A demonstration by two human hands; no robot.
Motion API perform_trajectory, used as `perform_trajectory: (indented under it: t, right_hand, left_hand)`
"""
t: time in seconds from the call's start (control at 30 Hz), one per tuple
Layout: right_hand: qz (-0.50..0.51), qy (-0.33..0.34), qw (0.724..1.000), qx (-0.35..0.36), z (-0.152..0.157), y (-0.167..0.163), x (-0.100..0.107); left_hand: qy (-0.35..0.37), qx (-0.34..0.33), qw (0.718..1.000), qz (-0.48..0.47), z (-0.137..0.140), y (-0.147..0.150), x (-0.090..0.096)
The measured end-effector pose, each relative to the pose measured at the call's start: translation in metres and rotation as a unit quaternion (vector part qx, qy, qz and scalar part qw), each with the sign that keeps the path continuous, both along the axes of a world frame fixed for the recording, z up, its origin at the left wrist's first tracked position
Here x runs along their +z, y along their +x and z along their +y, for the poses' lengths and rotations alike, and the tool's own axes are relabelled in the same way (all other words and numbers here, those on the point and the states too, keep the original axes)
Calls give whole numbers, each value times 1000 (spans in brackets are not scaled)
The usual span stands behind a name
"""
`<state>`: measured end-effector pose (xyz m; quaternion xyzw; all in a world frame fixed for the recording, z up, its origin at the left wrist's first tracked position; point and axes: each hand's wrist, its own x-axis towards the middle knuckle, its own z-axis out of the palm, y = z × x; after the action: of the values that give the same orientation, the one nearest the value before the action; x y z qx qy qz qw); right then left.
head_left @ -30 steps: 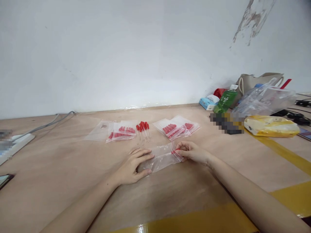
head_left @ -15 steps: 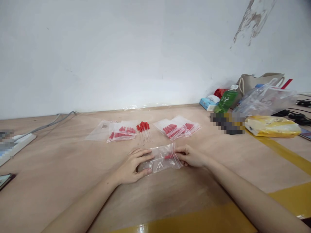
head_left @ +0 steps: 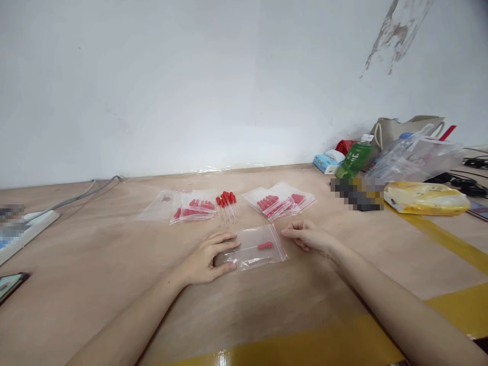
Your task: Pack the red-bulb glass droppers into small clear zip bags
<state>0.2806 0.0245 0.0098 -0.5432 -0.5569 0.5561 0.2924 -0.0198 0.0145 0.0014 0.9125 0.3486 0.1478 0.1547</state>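
Note:
A clear zip bag point(head_left: 249, 251) lies flat on the table in front of me, with a dropper point(head_left: 265, 245) inside; its red bulb points right and its thin stem points left. My left hand point(head_left: 208, 258) rests with spread fingers on the left end of this bag. Just past the bag's zip edge is my right hand point(head_left: 310, 237), apart from it, fingers curled and nothing visible in them. Behind the bag, several loose droppers point(head_left: 226, 201) lie side by side, red bulbs away from me. Bagged droppers lie in two piles, a left pile point(head_left: 196, 207) and a right pile point(head_left: 280, 201).
Against the wall at right are a tissue pack point(head_left: 326, 163), a green bottle point(head_left: 355, 158), a plastic bag point(head_left: 419, 155) and a yellow pack point(head_left: 426, 198). A power strip point(head_left: 36, 231) with a grey cable and a phone point(head_left: 11, 285) lie at the left.
My right hand has let go of the bag's zip edge and moved slightly right. The bag now lies flatter, with the red bulb in plain view. My left hand stays on it.

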Motion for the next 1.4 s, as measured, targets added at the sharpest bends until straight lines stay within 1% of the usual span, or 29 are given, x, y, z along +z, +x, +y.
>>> perform_trajectory:
  t: [0.03,0.07,0.17,0.23,0.27,0.3,0.33,0.37,0.47,0.53,0.6,0.7,0.93,1.07,1.13,1.2,1.27,1.4]
  right_hand:
    - [7,7,1000,-11,2,2,4]
    - [8,31,999,-19,4,1,9]
    - [-20,123,992,-12,16,-17,22]
    - [-57,156,986,8,29,-43,27]
    - [-86,170,982,3,38,-58,28]
    - [-127,192,973,-9,47,-73,27]
    - [-168,231,958,-36,57,-88,25]
    - [-201,250,946,-55,66,-102,23]
    - [-239,264,931,-75,91,-133,12]
    - [-248,260,930,-76,101,-143,7]
    - [-252,248,933,-65,107,-147,3]
    - [-249,223,941,-54,109,-145,0]
    - [-229,180,954,-69,102,-123,5]
    - [-202,176,962,-58,87,-105,11]
    - [-169,189,966,-58,74,-93,13]
    - [-106,221,966,-84,58,-76,11]
    - [-37,261,956,-130,42,-56,7]
    - [67,249,944,-207,18,-19,-6]
  left_hand:
    - [2,-1,1000,-2,0,-1,0]
    - [3,-1,1000,-5,1,-1,0]
    - [8,-2,1000,-11,0,0,0]
    - [12,2,1000,-13,-1,0,1]
    - [13,2,1000,-14,-1,0,1]
    - [15,1,1000,-17,-1,1,1]
    - [15,-1,1000,-21,-1,1,1]
    - [15,-5,1000,-25,-1,1,2]
    - [9,-12,999,-40,-1,1,2]
    - [5,-12,999,-45,-1,2,3]
    - [4,-13,999,-45,0,2,3]
    - [4,-13,999,-41,0,2,3]
    - [5,-11,999,-41,-1,1,4]
    - [8,-6,999,-31,0,1,3]
    - [10,-6,1000,-29,0,0,2]
    - [9,-7,1000,-26,1,0,1]
    - [7,-5,1000,-23,1,-1,1]
    - [7,-2,1000,-14,1,-1,1]
